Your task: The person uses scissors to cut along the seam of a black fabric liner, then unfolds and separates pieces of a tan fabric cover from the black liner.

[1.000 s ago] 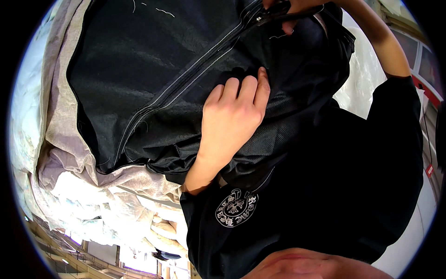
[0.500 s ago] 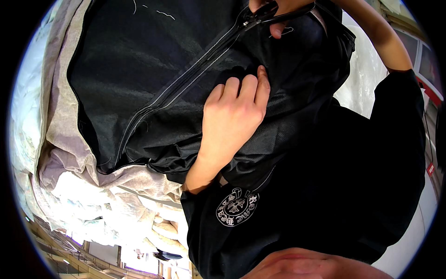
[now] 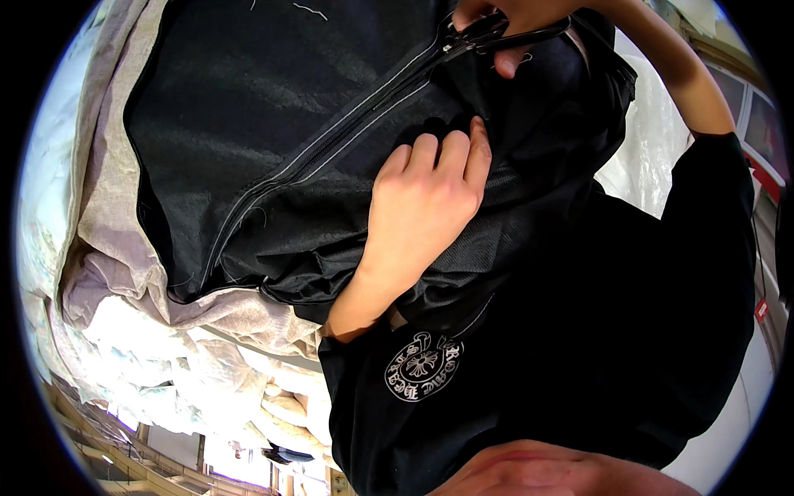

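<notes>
A black fabric cover (image 3: 248,99) with a long zipper (image 3: 310,157) edged in pale stitching spreads in front of me. My left hand (image 3: 426,198) rests on it right of the zipper, knuckles up, fingers bent into the cloth and forefinger straighter; the thumb is hidden. At the top, my right hand (image 3: 529,21) is closed around black-handled scissors (image 3: 533,37), whose front part lies by the zipper's upper end. Fingers and dark cloth partly hide the blades. Loose white threads (image 3: 310,11) lie on the cover.
Greyish-beige fabric (image 3: 112,165) borders the cover on the left and below. Pale, shiny plastic-wrapped bundles (image 3: 41,215) stand beyond it. Clear plastic sheeting (image 3: 641,140) hangs at the right behind my arm. Far off at lower left, a person in dark clothing (image 3: 285,455) shows small.
Both hands and the scissors appear slightly further right in the picture, with the cover shifting a little too. The hold of each hand looks the same.
</notes>
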{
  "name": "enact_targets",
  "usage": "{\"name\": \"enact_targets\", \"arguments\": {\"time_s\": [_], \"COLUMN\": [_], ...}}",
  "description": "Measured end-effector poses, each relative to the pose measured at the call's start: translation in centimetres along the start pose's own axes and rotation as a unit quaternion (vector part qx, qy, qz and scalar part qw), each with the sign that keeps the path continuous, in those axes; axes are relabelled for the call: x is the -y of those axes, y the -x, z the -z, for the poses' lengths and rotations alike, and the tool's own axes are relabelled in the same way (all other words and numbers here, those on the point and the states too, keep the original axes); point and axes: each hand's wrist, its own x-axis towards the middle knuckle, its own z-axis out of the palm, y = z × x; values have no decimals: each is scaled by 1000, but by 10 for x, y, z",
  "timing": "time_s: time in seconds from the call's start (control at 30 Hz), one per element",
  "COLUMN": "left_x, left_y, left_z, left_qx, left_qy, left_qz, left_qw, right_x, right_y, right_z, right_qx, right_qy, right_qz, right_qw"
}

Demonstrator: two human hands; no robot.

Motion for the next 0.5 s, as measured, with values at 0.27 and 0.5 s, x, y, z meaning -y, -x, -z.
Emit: {"name": "enact_targets", "arguments": {"time_s": [0.27,0.5], "left_x": [0,-1], "left_y": [0,-2], "left_z": [1,3], "left_qx": [-9,-9], "left_qy": [-11,-2], "left_qz": [4,14], "left_qw": [1000,1000], "right_x": [4,4], "right_y": [-13,-18], "right_z": [3,0], "right_qx": [33,24], "right_qy": [-56,-125], "right_qz": [12,58], "right_qw": [998,990]}}
